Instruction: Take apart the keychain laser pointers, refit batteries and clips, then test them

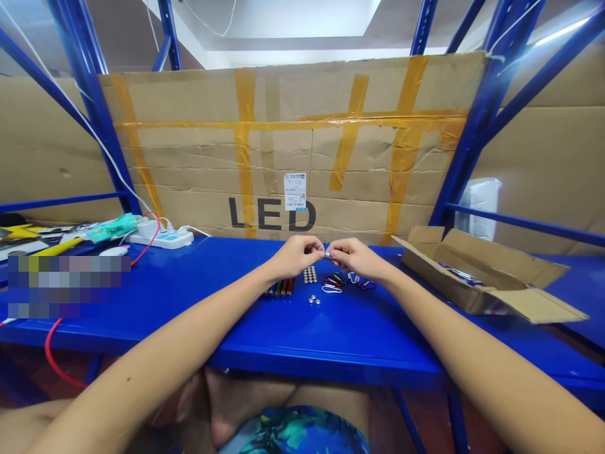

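Observation:
Both my hands meet above the middle of the blue table [189, 309]. My left hand [297, 254] and my right hand [355, 256] are closed in pinches on one small silvery part [326, 254] held between their fingertips. Below my left hand lie several thin coloured tubes [280, 289] side by side. A cluster of small silver button cells [310, 274] sits beside them, and three loose cells [314, 301] lie nearer me. Under my right hand is a pile of coloured carabiner clips [341, 281].
An open cardboard box [477, 277] lies at the right with metal parts inside. A white power strip [163, 238] with cables, a red wire [51, 353] and clutter sit at the left. A taped cardboard sheet marked LED [283, 145] stands behind, between blue rack posts.

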The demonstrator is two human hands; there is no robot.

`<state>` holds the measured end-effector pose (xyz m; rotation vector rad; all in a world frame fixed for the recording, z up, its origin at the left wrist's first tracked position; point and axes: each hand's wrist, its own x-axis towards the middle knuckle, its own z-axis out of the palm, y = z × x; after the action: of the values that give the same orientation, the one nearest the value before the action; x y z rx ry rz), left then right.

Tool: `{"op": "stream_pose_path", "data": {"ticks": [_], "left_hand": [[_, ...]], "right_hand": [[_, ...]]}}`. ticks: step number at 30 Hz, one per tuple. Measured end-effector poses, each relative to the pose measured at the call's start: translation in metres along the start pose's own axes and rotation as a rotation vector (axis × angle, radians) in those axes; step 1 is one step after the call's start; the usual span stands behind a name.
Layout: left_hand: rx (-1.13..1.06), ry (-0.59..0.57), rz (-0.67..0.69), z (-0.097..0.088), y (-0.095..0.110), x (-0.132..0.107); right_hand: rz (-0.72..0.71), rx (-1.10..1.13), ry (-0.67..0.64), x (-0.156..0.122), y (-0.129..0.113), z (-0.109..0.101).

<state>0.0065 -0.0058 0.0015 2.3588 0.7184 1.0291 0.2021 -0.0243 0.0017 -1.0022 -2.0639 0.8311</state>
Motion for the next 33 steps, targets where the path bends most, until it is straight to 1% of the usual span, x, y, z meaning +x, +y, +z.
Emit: {"op": "stream_pose_path", "data": {"ticks": [2,4,9,11,14,15,16,19,20,21,22,23,24,25,26,27,33], "left_hand": [[0.01,-0.002,0.0,0.0,0.002,0.0],[-0.008,0.012,-0.003,-0.001,0.005,0.002],[-0.038,0.101,0.034,-0.001,0.011,0.004],[-0.039,0.124,0.049,0.0,0.013,0.004],[-0.061,0.183,0.029,0.002,0.013,0.004],[-0.083,0.207,0.023,0.001,0.013,0.005],[-0.115,0.235,0.024,0.0,0.013,0.006],[-0.262,0.361,0.023,-0.008,0.01,0.011],[-0.333,0.41,0.006,-0.011,0.008,0.013],[-0.409,0.457,-0.025,-0.015,0.006,0.015],[-0.482,0.5,-0.066,-0.018,0.004,0.016],[-0.546,0.534,-0.11,-0.021,0.002,0.018],[-0.594,0.56,-0.152,-0.023,0.0,0.019],[-0.621,0.577,-0.186,-0.025,-0.002,0.019],[-0.629,0.587,-0.211,-0.026,-0.003,0.019],[-0.626,0.589,-0.224,-0.026,-0.004,0.02],[-0.587,0.554,-0.226,-0.021,-0.001,0.019]], "right_hand": [[0.054,0.104,-0.054,-0.001,-0.001,-0.003],[0.059,0.157,-0.065,-0.001,-0.005,-0.006],[-0.034,0.06,0.041,-0.003,-0.017,-0.014],[-0.05,0.072,0.043,-0.003,-0.017,-0.013],[-0.05,0.125,0.017,0.0,-0.012,-0.007],[-0.054,0.105,0.051,0.001,-0.01,-0.006],[-0.059,0.053,0.136,0.002,-0.008,-0.006],[-0.07,-0.232,0.509,0.003,-0.008,-0.012],[-0.063,-0.321,0.539,0.001,-0.011,-0.014],[-0.051,-0.378,0.449,-0.002,-0.014,-0.016],[-0.047,-0.402,0.272,-0.005,-0.018,-0.018],[-0.038,-0.42,0.06,-0.008,-0.022,-0.017],[-0.005,-0.44,-0.1,-0.012,-0.025,-0.016],[0.028,-0.459,-0.201,-0.015,-0.028,-0.014],[0.054,-0.479,-0.258,-0.016,-0.029,-0.01],[0.071,-0.499,-0.285,-0.018,-0.029,-0.007],[0.072,-0.599,-0.322,-0.016,-0.022,0.006]]}}
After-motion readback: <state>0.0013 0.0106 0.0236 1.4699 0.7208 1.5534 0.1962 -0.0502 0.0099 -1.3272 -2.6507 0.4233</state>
